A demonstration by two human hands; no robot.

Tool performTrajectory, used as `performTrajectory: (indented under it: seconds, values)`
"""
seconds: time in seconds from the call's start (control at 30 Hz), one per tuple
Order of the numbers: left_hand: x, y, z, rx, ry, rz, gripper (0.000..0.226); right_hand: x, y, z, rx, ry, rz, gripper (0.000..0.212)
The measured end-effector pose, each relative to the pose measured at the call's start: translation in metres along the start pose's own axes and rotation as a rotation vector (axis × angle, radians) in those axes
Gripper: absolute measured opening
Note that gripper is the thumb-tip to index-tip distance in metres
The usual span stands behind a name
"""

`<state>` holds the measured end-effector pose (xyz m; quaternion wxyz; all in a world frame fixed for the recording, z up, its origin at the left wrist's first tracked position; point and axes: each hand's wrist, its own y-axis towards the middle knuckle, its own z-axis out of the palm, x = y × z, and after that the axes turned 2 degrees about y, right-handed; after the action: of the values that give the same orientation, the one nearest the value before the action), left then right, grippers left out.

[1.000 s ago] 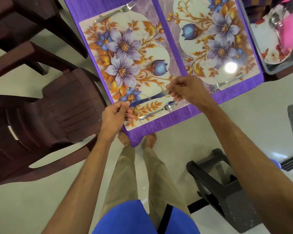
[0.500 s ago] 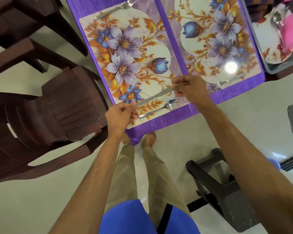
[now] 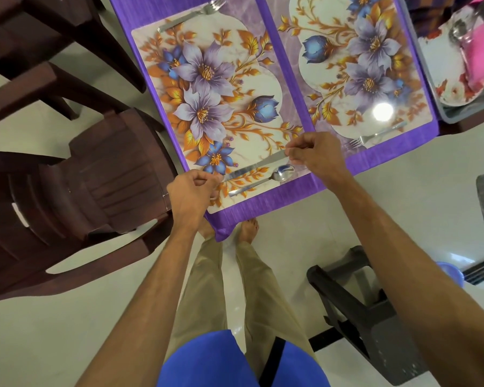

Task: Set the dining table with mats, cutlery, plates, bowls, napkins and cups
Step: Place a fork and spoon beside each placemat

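A steel knife (image 3: 252, 168) lies low over the near edge of the left floral mat (image 3: 213, 107). My left hand (image 3: 192, 194) pinches its handle end and my right hand (image 3: 316, 156) pinches its blade tip. A spoon (image 3: 266, 180) lies on the mat just beside the knife, nearer to me. One fork (image 3: 192, 15) rests at the mat's far edge. The right floral mat (image 3: 355, 65) carries another fork (image 3: 377, 135) at its near edge. Both mats lie on the purple tablecloth (image 3: 389, 152).
A grey bin (image 3: 444, 113) at the right holds a floral plate (image 3: 442, 65), a glass and something pink. Dark brown chairs (image 3: 95, 177) stand to the left of the table. A black stool (image 3: 366, 308) is on the floor at my right.
Both hands have carried the knife slightly toward the spoon and lowered it nearer the mat. The spoon and forks have not moved.
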<state>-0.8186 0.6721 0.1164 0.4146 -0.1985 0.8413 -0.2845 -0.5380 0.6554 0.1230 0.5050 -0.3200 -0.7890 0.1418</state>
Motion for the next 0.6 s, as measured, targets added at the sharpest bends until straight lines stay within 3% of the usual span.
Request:
performTrajectory:
  seconds: [0.3,0.6]
  values:
    - [0.0021,-0.0037,0.0041,-0.011,0.100,0.051,0.022,-0.0047,-0.0004,0.0047,-0.090,-0.217,-0.082,0.014]
    - [0.0075,-0.0007,0.0043,-0.090,0.125,0.049,0.026,-0.0095,0.0009,0.0059,-0.159,-0.254,-0.094,0.014]
